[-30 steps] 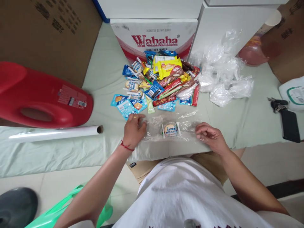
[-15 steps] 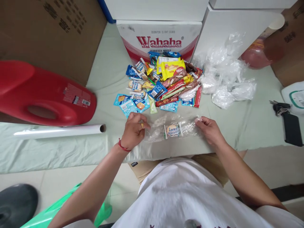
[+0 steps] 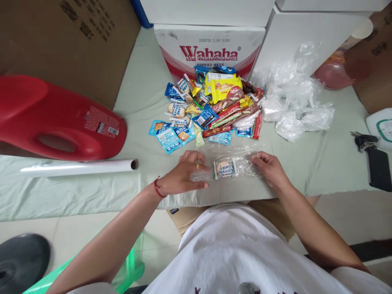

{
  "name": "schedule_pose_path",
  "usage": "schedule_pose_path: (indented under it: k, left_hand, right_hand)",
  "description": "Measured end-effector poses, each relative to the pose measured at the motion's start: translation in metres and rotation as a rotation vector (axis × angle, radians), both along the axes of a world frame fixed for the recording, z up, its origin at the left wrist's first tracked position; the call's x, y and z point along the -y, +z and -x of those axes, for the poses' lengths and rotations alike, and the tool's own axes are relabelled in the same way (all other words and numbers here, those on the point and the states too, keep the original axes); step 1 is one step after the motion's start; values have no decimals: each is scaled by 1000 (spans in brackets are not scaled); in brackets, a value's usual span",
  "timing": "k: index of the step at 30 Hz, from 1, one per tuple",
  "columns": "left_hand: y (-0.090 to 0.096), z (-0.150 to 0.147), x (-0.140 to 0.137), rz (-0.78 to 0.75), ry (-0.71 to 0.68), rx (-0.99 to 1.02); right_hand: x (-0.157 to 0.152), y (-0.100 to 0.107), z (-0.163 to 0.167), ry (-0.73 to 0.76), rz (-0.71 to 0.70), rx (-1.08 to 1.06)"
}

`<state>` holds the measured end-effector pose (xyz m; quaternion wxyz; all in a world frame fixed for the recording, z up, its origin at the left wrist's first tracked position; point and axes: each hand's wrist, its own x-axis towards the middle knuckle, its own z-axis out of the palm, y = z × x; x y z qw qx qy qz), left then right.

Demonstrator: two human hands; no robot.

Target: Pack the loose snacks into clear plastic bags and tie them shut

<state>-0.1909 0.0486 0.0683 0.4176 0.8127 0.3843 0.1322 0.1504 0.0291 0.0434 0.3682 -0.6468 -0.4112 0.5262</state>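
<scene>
A wrapped round biscuit (image 3: 225, 168) lies near the table's front edge, in or under a clear plastic bag (image 3: 245, 169); which of these I cannot tell. At the bag's right end my right hand (image 3: 267, 166) is closed, pinching the thin plastic between thumb and fingers. Over the left end rests my left hand (image 3: 185, 173), its thumb apart from the fingers and the plastic showing between them. Just beyond both hands is a heap of wrapped snacks (image 3: 225, 106), with several blue packets (image 3: 170, 140) at its near left side.
Crumpled clear plastic bags (image 3: 289, 98) lie right of the snacks. A white Wahaha carton (image 3: 211, 41) stands behind. On the left are a red jug (image 3: 67, 122) and a white roll (image 3: 79, 168). Keys (image 3: 364, 141) and a black phone-like object (image 3: 379, 167) lie at the far right.
My left hand has shifted right and its thumb and fingers have spread around the bag's left end. My right hand stays at the right end. The view has shifted slightly.
</scene>
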Motion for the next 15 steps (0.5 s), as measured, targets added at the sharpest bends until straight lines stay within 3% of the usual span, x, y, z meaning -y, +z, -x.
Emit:
schedule_pose_path:
  k: [10,15]
  left_hand:
    - [-3,11,-13,244,64,296]
    - [-11,12,-13,227,112,187]
  right_hand:
    - [9,0,-4,6,-14,84]
    - [18,-2,-9,14,-16,148]
